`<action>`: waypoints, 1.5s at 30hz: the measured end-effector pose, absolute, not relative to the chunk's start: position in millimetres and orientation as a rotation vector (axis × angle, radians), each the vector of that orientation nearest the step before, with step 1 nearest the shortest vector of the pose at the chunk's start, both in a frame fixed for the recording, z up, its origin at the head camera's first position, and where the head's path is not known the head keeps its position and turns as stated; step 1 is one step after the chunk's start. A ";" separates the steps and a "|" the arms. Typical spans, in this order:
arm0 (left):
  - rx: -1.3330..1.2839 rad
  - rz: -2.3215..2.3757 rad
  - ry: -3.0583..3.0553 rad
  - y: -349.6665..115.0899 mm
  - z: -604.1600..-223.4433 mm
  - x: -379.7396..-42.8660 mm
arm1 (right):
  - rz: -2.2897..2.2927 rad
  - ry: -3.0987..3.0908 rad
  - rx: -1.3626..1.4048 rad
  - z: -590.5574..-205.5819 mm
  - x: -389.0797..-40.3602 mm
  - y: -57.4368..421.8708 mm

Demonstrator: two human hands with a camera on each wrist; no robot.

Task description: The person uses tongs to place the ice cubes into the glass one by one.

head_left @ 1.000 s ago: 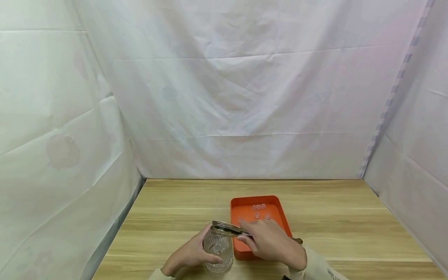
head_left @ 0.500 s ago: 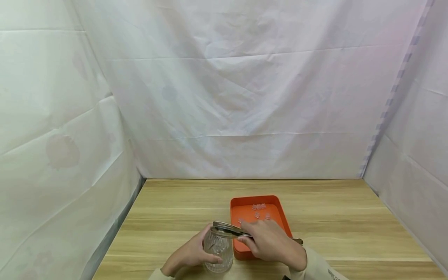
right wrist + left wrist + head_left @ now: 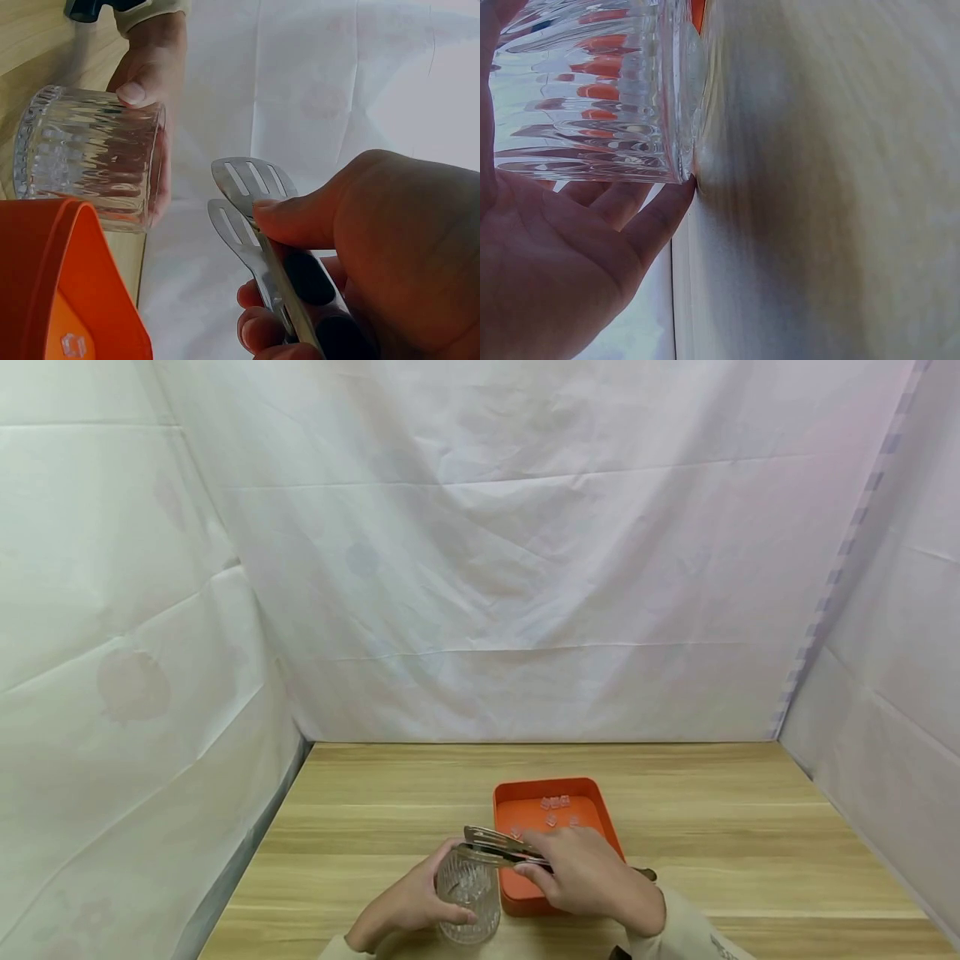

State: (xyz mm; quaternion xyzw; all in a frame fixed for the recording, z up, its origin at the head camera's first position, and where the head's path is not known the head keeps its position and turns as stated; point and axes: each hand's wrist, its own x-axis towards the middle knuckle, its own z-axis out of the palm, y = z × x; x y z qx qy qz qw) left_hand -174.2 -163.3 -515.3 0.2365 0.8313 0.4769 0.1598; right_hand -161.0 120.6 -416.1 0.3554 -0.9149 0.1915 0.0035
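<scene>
A clear ribbed glass (image 3: 480, 906) stands upright on the table. My left hand (image 3: 405, 902) curls round its left side, thumb across the front. In the left wrist view, a fingertip of that hand (image 3: 555, 277) reaches the glass's base (image 3: 592, 97). My right hand (image 3: 588, 877) grips metal tongs (image 3: 491, 842) with black grip pads, and the slotted heads overlap the glass's mouth in the head view. Seen from the right wrist, the tongs' two heads (image 3: 255, 184) stand apart with nothing visible between them.
An orange tray (image 3: 543, 787) sits just right of the glass, partly hidden by my right hand. Several small clear cubes (image 3: 555, 803) lie in it, most toward its back. White cloth (image 3: 480, 568) hangs behind the wooden table (image 3: 375, 810) and at both sides.
The tongs' heads have spread apart and shifted slightly up and right over the glass. My right hand has moved a little right with them. My left hand and the glass stay put.
</scene>
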 end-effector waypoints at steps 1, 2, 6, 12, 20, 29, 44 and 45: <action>0.679 1.365 2.371 -163.2 -515.5 -174.3 | 0.605 -2.872 1.111 -416.5 -161.0 121.8; 0.683 1.370 2.363 -163.2 -515.6 -174.4 | 0.610 -2.878 1.108 -416.7 -161.0 122.9; 0.706 1.395 2.336 -163.0 -516.7 -175.2 | 0.620 -2.910 1.072 -416.1 -161.1 127.9; 0.702 1.399 2.349 -163.6 -516.7 -174.1 | 0.643 -2.924 1.043 -413.4 -163.4 136.5; 0.707 1.405 2.352 -162.7 -515.2 -175.5 | 0.655 -2.969 0.967 -411.2 -171.4 146.2; 0.726 1.425 2.334 -161.5 -516.9 -175.0 | 0.621 -2.973 0.900 -411.2 -175.6 155.9; 0.722 1.436 2.342 -161.1 -519.3 -174.1 | 0.441 -3.010 0.748 -414.5 -188.6 167.3; 0.725 1.436 2.343 -161.0 -519.6 -174.3 | 0.429 -3.015 0.737 -414.3 -189.8 168.0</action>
